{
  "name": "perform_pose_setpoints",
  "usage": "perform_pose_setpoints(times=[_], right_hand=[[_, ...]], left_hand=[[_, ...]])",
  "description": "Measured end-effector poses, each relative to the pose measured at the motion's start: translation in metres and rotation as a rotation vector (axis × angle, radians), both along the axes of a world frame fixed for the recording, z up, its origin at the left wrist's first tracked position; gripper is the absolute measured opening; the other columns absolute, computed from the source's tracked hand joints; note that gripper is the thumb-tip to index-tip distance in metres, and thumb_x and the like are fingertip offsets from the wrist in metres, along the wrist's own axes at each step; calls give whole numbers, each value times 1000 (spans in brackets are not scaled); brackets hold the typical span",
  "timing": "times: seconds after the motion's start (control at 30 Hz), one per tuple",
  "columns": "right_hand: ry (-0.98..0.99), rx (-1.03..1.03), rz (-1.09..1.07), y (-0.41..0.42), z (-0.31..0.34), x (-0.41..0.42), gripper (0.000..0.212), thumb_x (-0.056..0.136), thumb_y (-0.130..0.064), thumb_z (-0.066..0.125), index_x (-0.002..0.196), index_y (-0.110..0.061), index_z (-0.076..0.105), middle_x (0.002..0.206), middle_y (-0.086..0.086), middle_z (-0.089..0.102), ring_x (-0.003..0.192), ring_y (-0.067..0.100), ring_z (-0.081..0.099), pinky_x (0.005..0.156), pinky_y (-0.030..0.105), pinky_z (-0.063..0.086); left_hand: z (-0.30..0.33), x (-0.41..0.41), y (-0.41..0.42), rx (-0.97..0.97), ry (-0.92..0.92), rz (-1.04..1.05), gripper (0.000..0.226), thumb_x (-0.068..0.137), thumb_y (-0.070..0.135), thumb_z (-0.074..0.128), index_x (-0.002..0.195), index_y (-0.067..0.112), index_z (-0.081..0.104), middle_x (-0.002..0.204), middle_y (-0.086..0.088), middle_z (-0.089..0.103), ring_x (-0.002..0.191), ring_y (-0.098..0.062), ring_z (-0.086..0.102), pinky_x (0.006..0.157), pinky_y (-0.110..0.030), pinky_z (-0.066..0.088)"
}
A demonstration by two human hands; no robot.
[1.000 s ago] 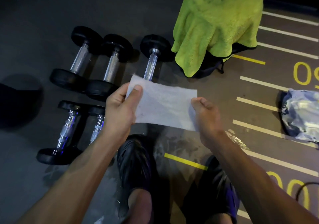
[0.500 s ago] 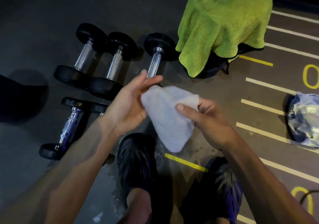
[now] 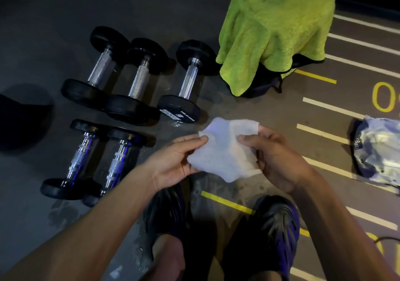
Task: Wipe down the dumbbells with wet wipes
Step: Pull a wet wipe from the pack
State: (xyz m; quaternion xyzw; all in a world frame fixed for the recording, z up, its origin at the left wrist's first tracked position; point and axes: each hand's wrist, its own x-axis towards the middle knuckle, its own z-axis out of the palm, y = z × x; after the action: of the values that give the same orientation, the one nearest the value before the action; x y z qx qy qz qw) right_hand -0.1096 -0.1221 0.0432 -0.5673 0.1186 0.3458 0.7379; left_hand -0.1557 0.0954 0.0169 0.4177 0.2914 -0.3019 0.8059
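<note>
A person's left hand [image 3: 173, 159] and right hand [image 3: 279, 157] both pinch a crumpled wet wipe [image 3: 225, 148] above the floor, with five dumbbells [image 3: 184, 81] lying untouched just beyond the left hand, so the wiping looks yet to begin.

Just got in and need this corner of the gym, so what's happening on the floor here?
A person is holding a white wipe between the left hand and the right hand, bunching it up. Five dumbbells lie on the floor in front of them, none being touched. A green towel and a wipes pack sit nearby.
</note>
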Motion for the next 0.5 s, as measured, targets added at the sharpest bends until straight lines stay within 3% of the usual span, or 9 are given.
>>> perform_pose_setpoints(times=[0.07,0.13,0.2,0.27,0.3,0.37,0.43,0.5], right_hand=[[-11,-87,-23,-5,-6,1,42,86,-12,73,123,6,64,111,33,67,86,35,64,69,39,53],[-86,-101,-19,-7,-4,3,46,83,-20,76,125,-4,66,105,29,65,81,30,56,62,31,46],[-225,7,-30,-12,9,9,33,88,-18,73,121,-18,71,114,16,73,91,28,62,71,33,51],[-363,108,-28,-20,28,15,27,83,-20,70,107,-26,78,106,0,77,91,15,68,76,29,54],[-436,114,3,-25,36,18,24,81,-16,71,98,-30,81,98,-7,77,87,9,68,76,24,54],[-574,17,104,-33,44,22,44,85,8,66,88,-33,82,93,-13,74,86,5,66,76,19,49],[-640,-98,200,-38,43,26,43,88,10,56,87,-25,82,97,-2,72,89,18,65,76,29,47],[-662,-163,214,-38,35,26,39,90,12,54,87,-18,80,99,10,70,95,33,66,82,47,49]], left_hand=[[2,4,-1,87,-8,34,20,81,18,70,99,15,80,95,-6,77,73,-12,74,64,-29,62],[5,10,-1,151,-94,89,19,80,17,72,99,16,77,91,-5,74,67,-10,69,57,-24,57],[19,16,1,166,-320,130,16,90,14,71,104,19,76,90,-1,75,69,-8,68,57,-20,56],[40,21,8,170,-579,100,22,96,9,63,105,22,79,92,3,77,77,-5,71,66,-18,56],[51,22,12,216,-673,41,26,96,8,61,101,23,81,92,6,78,79,-3,71,69,-16,55],[62,26,19,362,-772,-99,31,96,0,60,90,23,81,88,10,76,78,0,68,69,-13,52],[63,29,22,439,-763,-162,41,96,-12,54,82,18,78,83,9,74,77,-1,66,70,-12,50],[63,34,17,501,-741,-150,42,93,-10,52,75,18,77,79,-3,71,77,-7,65,74,-19,50]])
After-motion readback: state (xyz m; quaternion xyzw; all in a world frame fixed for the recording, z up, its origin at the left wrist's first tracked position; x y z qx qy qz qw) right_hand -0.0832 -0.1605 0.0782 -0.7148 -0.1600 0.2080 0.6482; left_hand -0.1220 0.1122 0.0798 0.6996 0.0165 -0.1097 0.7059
